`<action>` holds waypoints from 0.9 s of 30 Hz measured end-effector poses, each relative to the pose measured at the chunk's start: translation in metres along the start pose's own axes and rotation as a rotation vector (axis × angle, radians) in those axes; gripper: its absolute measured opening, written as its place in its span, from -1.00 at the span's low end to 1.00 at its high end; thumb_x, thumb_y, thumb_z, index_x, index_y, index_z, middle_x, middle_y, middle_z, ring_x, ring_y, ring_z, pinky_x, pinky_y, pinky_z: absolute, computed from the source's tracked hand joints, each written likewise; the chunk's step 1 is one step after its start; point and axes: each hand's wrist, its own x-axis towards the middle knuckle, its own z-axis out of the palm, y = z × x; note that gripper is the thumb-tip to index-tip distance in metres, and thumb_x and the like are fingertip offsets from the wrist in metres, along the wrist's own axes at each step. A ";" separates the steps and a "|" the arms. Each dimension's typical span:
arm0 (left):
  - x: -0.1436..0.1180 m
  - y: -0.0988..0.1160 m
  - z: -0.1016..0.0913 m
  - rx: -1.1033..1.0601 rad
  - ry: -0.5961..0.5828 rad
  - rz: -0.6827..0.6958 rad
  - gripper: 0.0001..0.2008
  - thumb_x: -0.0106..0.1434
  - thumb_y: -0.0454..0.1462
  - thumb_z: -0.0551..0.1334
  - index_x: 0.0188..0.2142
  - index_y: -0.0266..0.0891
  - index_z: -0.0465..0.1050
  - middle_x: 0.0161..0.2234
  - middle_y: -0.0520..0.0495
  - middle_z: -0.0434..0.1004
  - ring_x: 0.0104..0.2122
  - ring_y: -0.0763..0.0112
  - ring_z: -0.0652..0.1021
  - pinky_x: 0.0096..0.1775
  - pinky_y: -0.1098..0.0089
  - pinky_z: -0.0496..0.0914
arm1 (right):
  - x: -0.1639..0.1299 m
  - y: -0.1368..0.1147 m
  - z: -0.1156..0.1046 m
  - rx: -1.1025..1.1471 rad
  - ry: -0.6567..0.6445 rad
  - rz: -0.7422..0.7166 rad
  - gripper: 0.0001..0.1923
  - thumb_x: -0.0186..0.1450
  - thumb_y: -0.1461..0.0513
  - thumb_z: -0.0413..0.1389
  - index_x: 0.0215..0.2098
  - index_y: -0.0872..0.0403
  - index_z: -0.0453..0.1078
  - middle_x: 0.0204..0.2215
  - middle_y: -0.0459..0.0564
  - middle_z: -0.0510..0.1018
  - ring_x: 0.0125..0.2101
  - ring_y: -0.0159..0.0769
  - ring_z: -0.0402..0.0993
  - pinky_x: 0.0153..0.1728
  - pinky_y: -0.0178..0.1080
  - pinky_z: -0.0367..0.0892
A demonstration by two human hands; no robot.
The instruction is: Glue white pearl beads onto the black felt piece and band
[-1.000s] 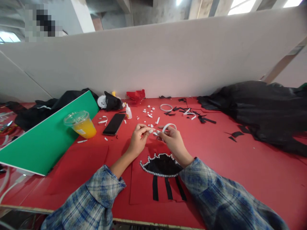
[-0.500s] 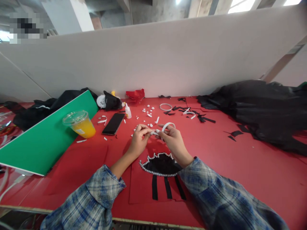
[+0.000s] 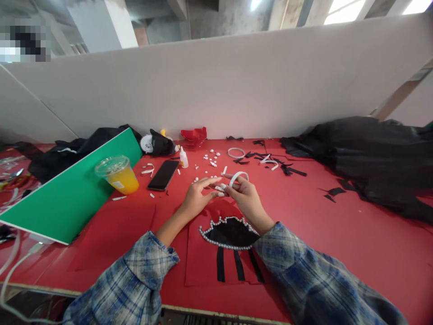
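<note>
While both hands hover above the red table, the right hand has a white strip pinched between thumb and fingertips, and that strip curls up in an arch over the knuckles, its long run going left to right, its free end dipping toward the far right. Over comes the left hand, fingers stretched out and loosely spread, tips meeting the right hand's fingertips at the strip's near end; whether the left actually grips anything, I cannot tell. Both sit near the table's middle, just beyond a black piece edged with pearl beads that lies flat on red felt, three black stripes running toward the near edge. Further off, small white bits are scattered, with a white ring lying flat beyond them and black scraps to its right. To the left, a dark phone lies with its long axis running near-to-far, a small glue bottle stands upright beside it, and a lidded cup of orange drink rests against a green board. Black fabric is heaped at far right.
</note>
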 end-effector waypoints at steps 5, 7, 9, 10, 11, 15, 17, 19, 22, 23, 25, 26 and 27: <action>0.001 0.003 -0.001 0.037 0.026 -0.060 -0.88 0.21 -0.28 0.21 -0.34 -0.24 0.52 -0.36 -0.06 0.56 -0.33 0.38 0.52 -0.23 0.38 0.39 | 0.004 0.006 0.000 -0.127 0.027 -0.019 -0.60 0.05 0.18 0.19 -0.16 0.15 0.31 -0.62 -0.19 0.40 -0.51 -0.35 0.43 -0.41 -0.26 0.33; 0.002 0.003 -0.002 -0.006 0.005 -0.114 -0.87 0.22 -0.28 0.20 -0.36 -0.27 0.51 -0.37 -0.07 0.57 -0.34 0.38 0.53 -0.25 0.38 0.38 | 0.005 0.007 0.000 -0.166 0.022 -0.035 -0.62 0.05 0.16 0.18 -0.19 0.15 0.31 -0.62 -0.18 0.39 -0.52 -0.35 0.41 -0.43 -0.27 0.30; 0.004 0.002 -0.004 -0.108 -0.042 -0.178 -0.86 0.21 -0.26 0.20 -0.33 -0.29 0.50 -0.35 -0.08 0.58 -0.34 0.38 0.53 -0.26 0.40 0.39 | 0.005 0.007 -0.001 -0.190 0.018 -0.062 -0.63 0.05 0.14 0.17 -0.21 0.14 0.31 -0.64 -0.20 0.36 -0.55 -0.36 0.38 -0.45 -0.27 0.28; 0.004 0.002 -0.004 -0.164 -0.069 -0.208 -0.84 0.19 -0.24 0.22 -0.31 -0.30 0.50 -0.35 -0.09 0.58 -0.34 0.38 0.54 -0.26 0.40 0.40 | 0.006 0.008 -0.001 -0.204 0.019 -0.076 -0.63 0.05 0.13 0.17 -0.22 0.14 0.31 -0.65 -0.20 0.34 -0.56 -0.36 0.36 -0.47 -0.27 0.26; 0.005 0.003 -0.005 -0.214 -0.092 -0.233 -0.82 0.17 -0.22 0.24 -0.31 -0.31 0.50 -0.34 -0.09 0.58 -0.34 0.38 0.54 -0.27 0.40 0.40 | 0.006 0.008 -0.001 -0.220 0.020 -0.087 -0.63 0.05 0.13 0.16 -0.22 0.14 0.31 -0.66 -0.21 0.33 -0.57 -0.37 0.35 -0.48 -0.28 0.25; 0.005 0.003 -0.010 -0.295 -0.158 -0.281 -0.77 0.12 -0.18 0.28 -0.31 -0.33 0.51 -0.35 -0.11 0.58 -0.34 0.37 0.55 -0.27 0.40 0.41 | 0.006 0.015 -0.004 -0.317 0.039 -0.104 -0.69 0.06 0.11 0.13 -0.30 0.13 0.32 -0.65 -0.17 0.34 -0.58 -0.36 0.32 -0.52 -0.28 0.22; 0.006 0.001 -0.012 -0.312 -0.215 -0.295 -0.73 0.13 -0.15 0.26 -0.28 -0.31 0.51 -0.32 -0.12 0.58 -0.33 0.37 0.55 -0.26 0.39 0.41 | 0.006 0.018 -0.005 -0.377 0.063 -0.113 -0.75 0.08 0.11 0.12 -0.37 0.12 0.31 -0.63 -0.14 0.35 -0.56 -0.35 0.32 -0.52 -0.28 0.22; 0.005 -0.002 -0.013 -0.314 -0.250 -0.309 -0.70 0.11 -0.13 0.28 -0.24 -0.30 0.51 -0.31 -0.12 0.58 -0.33 0.37 0.54 -0.27 0.37 0.41 | 0.005 0.020 -0.005 -0.437 0.070 -0.124 -0.78 0.10 0.10 0.11 -0.41 0.11 0.31 -0.61 -0.11 0.38 -0.54 -0.33 0.33 -0.52 -0.28 0.23; 0.005 -0.007 -0.010 -0.326 -0.228 -0.336 -0.74 0.04 -0.20 0.34 -0.29 -0.32 0.50 -0.34 -0.12 0.57 -0.33 0.37 0.54 -0.26 0.36 0.41 | 0.002 0.020 -0.004 -0.505 0.034 -0.157 -0.79 0.15 0.11 0.08 -0.41 0.10 0.33 -0.54 -0.06 0.44 -0.52 -0.33 0.34 -0.49 -0.28 0.24; 0.005 -0.009 -0.009 -0.347 -0.227 -0.347 -0.76 0.03 -0.22 0.34 -0.31 -0.33 0.50 -0.35 -0.12 0.57 -0.33 0.38 0.54 -0.25 0.37 0.40 | 0.000 0.019 -0.003 -0.514 0.022 -0.172 -0.80 0.16 0.11 0.07 -0.40 0.10 0.34 -0.52 -0.04 0.46 -0.51 -0.33 0.35 -0.47 -0.28 0.25; 0.005 -0.013 -0.009 -0.399 -0.250 -0.357 -0.78 0.04 -0.25 0.33 -0.32 -0.33 0.48 -0.36 -0.10 0.56 -0.34 0.40 0.53 -0.26 0.38 0.40 | -0.001 0.017 -0.001 -0.512 -0.011 -0.184 -0.79 0.19 0.11 0.05 -0.36 0.10 0.35 -0.48 -0.03 0.48 -0.50 -0.34 0.35 -0.45 -0.28 0.26; 0.005 -0.015 -0.010 -0.413 -0.264 -0.356 -0.78 0.05 -0.25 0.33 -0.31 -0.33 0.48 -0.37 -0.09 0.55 -0.35 0.41 0.53 -0.27 0.40 0.40 | -0.001 0.016 -0.001 -0.503 -0.030 -0.181 -0.77 0.19 0.10 0.05 -0.33 0.11 0.36 -0.48 -0.04 0.48 -0.50 -0.33 0.36 -0.45 -0.28 0.26; 0.006 -0.016 -0.012 -0.413 -0.272 -0.351 -0.77 0.05 -0.25 0.33 -0.29 -0.32 0.47 -0.37 -0.08 0.55 -0.35 0.43 0.52 -0.29 0.41 0.39 | -0.001 0.015 0.000 -0.492 -0.048 -0.174 -0.75 0.20 0.10 0.05 -0.30 0.11 0.37 -0.49 -0.04 0.48 -0.50 -0.33 0.36 -0.45 -0.28 0.26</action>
